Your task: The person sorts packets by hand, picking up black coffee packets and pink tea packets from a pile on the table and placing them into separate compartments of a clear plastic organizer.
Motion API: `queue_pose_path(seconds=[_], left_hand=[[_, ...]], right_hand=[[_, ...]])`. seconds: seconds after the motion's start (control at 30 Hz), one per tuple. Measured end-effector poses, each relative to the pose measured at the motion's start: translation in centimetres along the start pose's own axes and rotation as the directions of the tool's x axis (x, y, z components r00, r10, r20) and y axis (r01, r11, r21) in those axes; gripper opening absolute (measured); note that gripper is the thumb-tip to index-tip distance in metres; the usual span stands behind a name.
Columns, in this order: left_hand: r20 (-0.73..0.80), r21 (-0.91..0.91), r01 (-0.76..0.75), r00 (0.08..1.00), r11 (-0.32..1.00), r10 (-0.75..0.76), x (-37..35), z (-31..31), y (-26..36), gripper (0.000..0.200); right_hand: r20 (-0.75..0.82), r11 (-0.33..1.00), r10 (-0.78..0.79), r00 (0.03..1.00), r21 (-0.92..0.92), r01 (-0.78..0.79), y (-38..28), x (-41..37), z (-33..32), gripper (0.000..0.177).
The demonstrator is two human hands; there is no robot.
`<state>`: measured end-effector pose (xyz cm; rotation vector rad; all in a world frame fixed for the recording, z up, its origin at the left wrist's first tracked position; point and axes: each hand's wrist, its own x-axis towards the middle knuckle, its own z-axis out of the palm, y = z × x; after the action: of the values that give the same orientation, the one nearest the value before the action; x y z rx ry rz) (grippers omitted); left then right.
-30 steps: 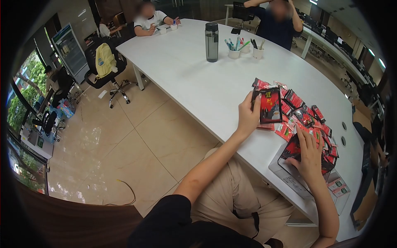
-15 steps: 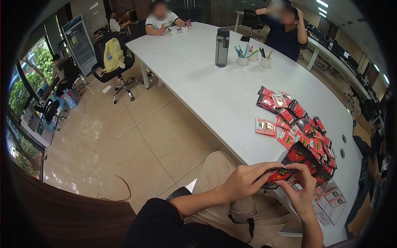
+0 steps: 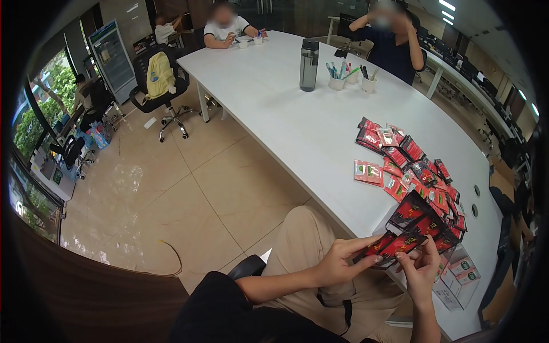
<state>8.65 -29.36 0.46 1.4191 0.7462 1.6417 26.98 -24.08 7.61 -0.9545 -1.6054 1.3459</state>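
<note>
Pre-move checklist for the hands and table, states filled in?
1. Left hand gripping the held packets: ok, thumb and fingers at their near left side.
2. Right hand gripping them too: ok, at the right end.
3. Count of held packets known: cannot tell, they overlap.
4. Loose packets in one layer: not ok, they lie in an overlapping heap.
5. Bottle upright and away from both hands: ok.
6. Pen cups upright: ok.
</note>
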Motion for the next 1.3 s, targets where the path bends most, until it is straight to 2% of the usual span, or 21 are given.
queue_pose_path(seconds=[0.07,0.13,0.2,0.3,0.4,0.5,0.57,0.63,0.67,0.7,0.77,0.8,0.87,0.9,0.97,1.0,1.03,1.13,1.23,1.27,1.3], left_hand=[[-0.023,0.046,0.016,1.000,0.999,-0.015,-0.2,-0.2,-0.2,0.038],[-0.100,-0.030,0.004,0.995,1.000,-0.007,-0.2,0.0,-0.6,0.033],[-0.156,-0.070,0.006,0.988,0.998,-0.017,-0.2,0.2,-0.7,0.028],[-0.051,0.004,-0.016,0.999,1.000,0.016,-0.1,-0.5,-0.5,0.029],[0.107,-0.131,-0.009,0.994,0.991,0.023,0.3,-1.2,-0.7,0.031],[0.040,-0.306,0.318,0.946,0.897,-0.321,-0.4,0.0,0.8,0.032],[0.051,-0.316,0.197,0.980,0.928,-0.191,-0.3,0.2,0.3,0.030],[0.038,-0.300,0.032,0.999,0.953,-0.022,0.5,-0.3,0.8,0.031],[0.072,-0.272,0.017,0.997,0.962,0.003,0.6,-1.1,1.6,0.034],[0.094,-0.400,0.029,0.996,0.916,0.009,0.7,-1.5,2.4,0.037],[0.097,-0.378,-0.032,0.993,0.925,0.074,-0.1,-2.5,5.9,0.039],[0.099,-0.448,-0.062,0.988,0.892,0.118,-1.3,-3.2,7.1,0.033],[0.154,-0.463,-0.272,0.912,0.843,0.379,-1.3,-3.6,9.9,0.013],[0.177,-0.487,-0.365,0.848,0.793,0.499,-1.3,-3.8,11.2,0.006],[0.105,-0.483,-0.545,0.741,0.685,0.663,-1.8,-3.1,11.8,0.024],[0.067,-0.478,-0.624,0.675,0.618,0.734,-1.7,-2.6,12.5,0.033],[0.119,-0.402,-0.653,0.658,0.642,0.744,-0.9,-2.1,13.6,0.049],[0.233,-0.458,-0.570,0.663,0.682,0.711,-1.6,-2.8,14.0,0.044],[0.216,-0.396,-0.648,0.623,0.651,0.752,-2.7,-3.4,14.0,0.043],[0.211,-0.376,-0.671,0.610,0.639,0.764,-3.0,-3.6,13.9,0.042],[0.210,-0.355,-0.693,0.595,0.627,0.776,-3.3,-3.7,13.8,0.042]], right_hand=[[0.012,1.000,0.022,1.000,0.010,-0.022,0.0,-0.3,0.1,0.029],[0.026,0.999,0.048,0.998,0.004,-0.049,0.1,-0.7,0.4,0.027],[0.063,0.996,-0.008,0.998,-0.091,0.013,0.7,-1.1,0.3,0.027],[0.068,0.992,-0.030,0.997,-0.124,0.038,1.0,-1.5,0.3,0.029],[0.090,0.998,0.029,0.996,-0.054,-0.024,0.7,-1.7,0.2,0.030],[0.088,0.998,0.065,0.994,0.004,-0.066,0.8,-2.0,0.1,0.029],[0.060,0.998,0.035,0.998,-0.049,-0.032,0.9,-2.0,-0.3,0.029],[-0.074,0.997,-0.076,0.994,-0.036,0.073,0.2,-1.8,-0.4,0.035],[-0.113,0.989,-0.142,0.983,-0.049,0.137,0.0,-1.6,-0.8,0.037],[-0.164,0.977,-0.207,0.964,-0.075,0.197,-0.1,-1.5,-1.4,0.040],[-0.244,0.950,-0.287,0.926,-0.194,0.244,0.1,-1.6,-3.1,0.043],[-0.270,0.928,-0.337,0.902,-0.258,0.269,0.2,-1.3,-3.6,0.044],[-0.266,0.842,-0.450,0.852,-0.443,0.307,0.7,-0.7,-4.6,0.045],[-0.279,0.837,-0.437,0.855,-0.474,0.273,0.5,-0.4,-4.5,0.045],[-0.312,0.819,-0.411,0.856,-0.539,0.197,-0.1,-0.1,-4.5,0.043],[-0.241,0.734,-0.475,0.846,-0.639,0.230,1.0,0.4,-5.4,0.038],[-0.225,0.722,-0.437,0.871,-0.665,0.191,1.4,0.6,-5.7,0.036],[-0.185,0.692,-0.339,0.922,-0.714,0.111,2.3,1.2,-5.8,0.028],[-0.086,0.547,-0.369,0.925,-0.825,0.141,3.3,1.7,-6.4,0.028],[-0.122,0.608,-0.359,0.925,-0.783,0.133,2.8,1.7,-5.7,0.026],[-0.107,0.586,-0.347,0.932,-0.800,0.126,2.9,1.7,-5.8,0.024]])
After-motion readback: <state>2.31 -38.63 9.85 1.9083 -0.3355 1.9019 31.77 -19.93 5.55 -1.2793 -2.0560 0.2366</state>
